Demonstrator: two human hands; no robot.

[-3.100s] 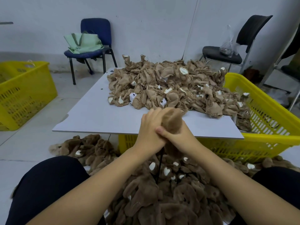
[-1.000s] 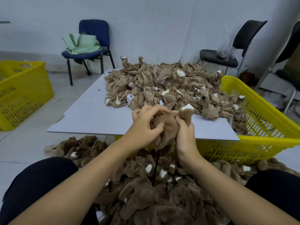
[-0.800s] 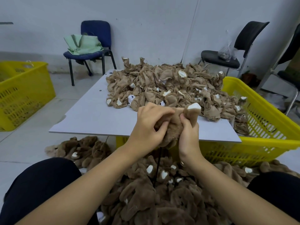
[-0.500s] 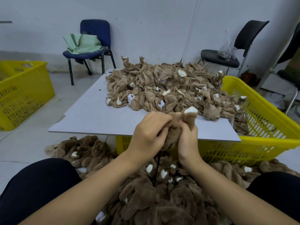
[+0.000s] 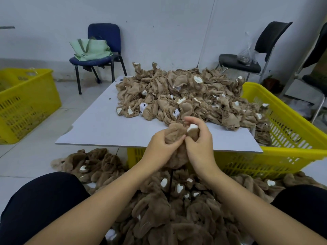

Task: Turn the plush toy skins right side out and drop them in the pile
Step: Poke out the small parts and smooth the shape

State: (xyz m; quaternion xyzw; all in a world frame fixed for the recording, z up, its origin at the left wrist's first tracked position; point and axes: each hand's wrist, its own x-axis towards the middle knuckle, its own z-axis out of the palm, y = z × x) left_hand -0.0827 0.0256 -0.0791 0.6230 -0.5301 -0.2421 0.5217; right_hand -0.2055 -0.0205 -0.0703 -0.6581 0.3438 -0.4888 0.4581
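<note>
The left hand point(image 5: 161, 145) and right hand point(image 5: 200, 142), close together, both grip one brown plush skin point(image 5: 176, 133) bunched between them above the near edge of the surface point(image 5: 106, 128), over the floor pile point(image 5: 169, 209).

Even, soft overhead light, fairly bright, no glare. Faint shadow under the tabletop point(image 5: 99, 131) edge. Wide-angle bend at frame edges. Hands point(image 5: 178, 145) slightly motion-blurred; far wall point(image 5: 159, 23) soft, a bit hazy.
</note>
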